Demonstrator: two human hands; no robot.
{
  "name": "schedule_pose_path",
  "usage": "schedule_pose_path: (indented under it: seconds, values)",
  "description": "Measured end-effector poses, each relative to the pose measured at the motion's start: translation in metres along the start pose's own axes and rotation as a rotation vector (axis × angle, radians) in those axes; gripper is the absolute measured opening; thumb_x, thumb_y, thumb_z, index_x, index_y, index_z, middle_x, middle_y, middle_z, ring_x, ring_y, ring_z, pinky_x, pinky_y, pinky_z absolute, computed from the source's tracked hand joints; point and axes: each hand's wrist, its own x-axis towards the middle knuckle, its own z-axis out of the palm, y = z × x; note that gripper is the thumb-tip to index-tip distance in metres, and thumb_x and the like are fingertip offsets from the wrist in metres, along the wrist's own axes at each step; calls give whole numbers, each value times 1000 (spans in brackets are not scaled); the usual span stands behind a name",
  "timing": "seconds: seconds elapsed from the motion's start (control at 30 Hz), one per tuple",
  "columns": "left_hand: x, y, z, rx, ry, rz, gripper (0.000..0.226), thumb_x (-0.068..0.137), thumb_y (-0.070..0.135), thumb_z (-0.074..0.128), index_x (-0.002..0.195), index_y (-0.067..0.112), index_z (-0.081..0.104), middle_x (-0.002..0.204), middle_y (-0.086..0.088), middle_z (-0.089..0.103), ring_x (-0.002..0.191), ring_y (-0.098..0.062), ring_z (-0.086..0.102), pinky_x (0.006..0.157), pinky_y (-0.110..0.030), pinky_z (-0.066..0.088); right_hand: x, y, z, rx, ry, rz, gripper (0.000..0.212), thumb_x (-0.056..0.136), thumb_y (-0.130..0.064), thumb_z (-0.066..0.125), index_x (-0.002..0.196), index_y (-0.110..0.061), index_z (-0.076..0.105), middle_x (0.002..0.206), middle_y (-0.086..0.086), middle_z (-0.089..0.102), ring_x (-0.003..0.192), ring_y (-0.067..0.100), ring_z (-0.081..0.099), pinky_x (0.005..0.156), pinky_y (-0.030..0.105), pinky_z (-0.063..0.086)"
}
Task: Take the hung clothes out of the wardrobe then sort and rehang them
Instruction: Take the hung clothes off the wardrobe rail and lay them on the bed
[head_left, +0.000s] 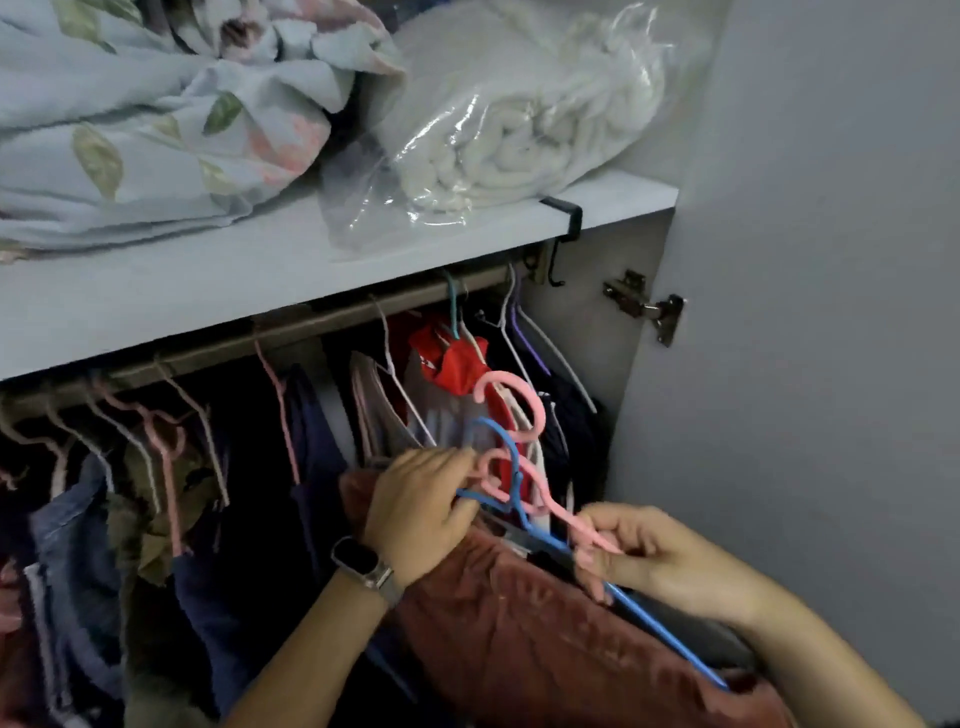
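Hands (415, 509) (644, 556) gripping bunched hangers (511, 467) with rust-red garment (519, 623); tangled hooks likely to snag, spilling clothes.

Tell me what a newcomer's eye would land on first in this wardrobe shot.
First, the two hands low in the middle: the left hand and right hand grip a bunch of pink hangers and a blue hanger over a rust-red garment. Next, the floral quilt and bagged white blanket on the shelf above.
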Motion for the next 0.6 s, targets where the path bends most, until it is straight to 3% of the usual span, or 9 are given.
schedule_pose_path:
  seconds: [0.1, 0.17, 0.23, 0.33, 0.47, 0.6]
  values:
    - [7, 44, 8, -168, -58, 93, 17, 66, 29, 44, 78, 26, 55, 60, 3, 62, 59, -18, 58, 59, -27, 30, -61, 4, -3, -186, 186, 81, 25, 90, -43, 54, 74, -24, 54, 64, -5, 61, 62, 3, 48, 63, 19, 38]
    - [7, 78, 15, -243, -120, 176, 19, 66, 29, 44, 77, 27, 59, 60, 4, 64, 59, -16, 59, 60, -26, 30, -107, 9, 1, -332, 349, 174, 28, 89, -51, 53, 74, -28, 54, 64, -5, 60, 60, 3, 48, 61, 23, 39]
    - [4, 113, 22, -256, -167, 252, 18, 66, 29, 48, 76, 28, 63, 62, 7, 66, 60, -14, 60, 57, -22, 31, -153, 15, 13, -504, 528, 270, 27, 86, -55, 56, 73, -32, 52, 62, -9, 56, 56, 0, 45, 55, 18, 36]
    - [-4, 172, 23, -257, -213, 368, 9, 63, 29, 59, 71, 29, 63, 59, 4, 66, 58, -18, 63, 51, -24, 37, -214, 26, 43, -741, 807, 371, 37, 79, -60, 63, 75, -26, 48, 62, -9, 47, 59, 6, 42, 54, 17, 31]
    - [-22, 252, 13, -362, -272, 500, 3, 74, 29, 66, 73, 27, 64, 64, -2, 68, 68, -32, 65, 53, -29, 42, -293, 40, 80, -745, 1167, 464, 15, 81, -35, 60, 81, -29, 47, 72, -10, 48, 76, -1, 41, 64, 18, 32]
    - [-53, 330, 6, -470, -368, 678, 10, 81, 38, 62, 78, 28, 63, 78, -1, 70, 84, -32, 65, 59, -30, 34, -370, 48, 117, -723, 1419, 565, 22, 76, -17, 52, 78, -36, 41, 71, -16, 45, 83, 9, 39, 72, 17, 33]
